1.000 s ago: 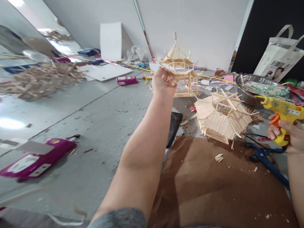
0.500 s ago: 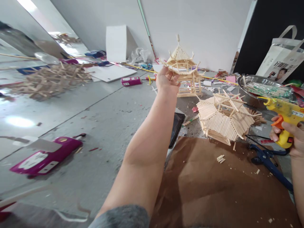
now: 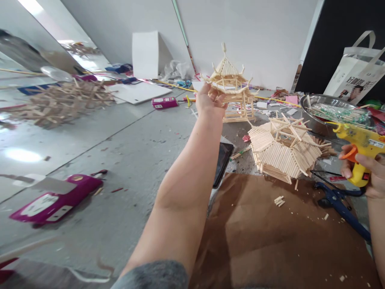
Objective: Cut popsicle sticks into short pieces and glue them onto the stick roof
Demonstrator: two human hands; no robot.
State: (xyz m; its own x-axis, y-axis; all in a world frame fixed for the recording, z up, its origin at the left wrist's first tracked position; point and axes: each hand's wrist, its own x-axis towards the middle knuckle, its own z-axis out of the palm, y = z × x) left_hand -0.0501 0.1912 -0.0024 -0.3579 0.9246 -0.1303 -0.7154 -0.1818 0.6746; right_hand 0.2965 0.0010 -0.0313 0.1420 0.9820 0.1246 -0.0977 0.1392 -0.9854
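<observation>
Closest to me, brown paper [image 3: 255, 241] covers the floor, with a few short stick pieces [image 3: 279, 201] lying on it and a blue hand tool [image 3: 339, 206] along its right side. My right hand [image 3: 374, 176] is wrapped round the grip of a yellow glue gun [image 3: 361, 138], held up off the floor with its nozzle pointing left; I can't tell whether the orange trigger is squeezed. Just past the paper sits a six-sided stick roof [image 3: 282, 150], open at the top. Farther off, the stick tower [image 3: 236, 92] stands upright on the floor, and my left hand [image 3: 210, 100] reaches to its left side, fingers curled at the lower eave; how firmly they pinch, I can't tell. I'd judge this step to be steadying or placing the tower; the next move calls for light fingers and a nozzle kept clear.
</observation>
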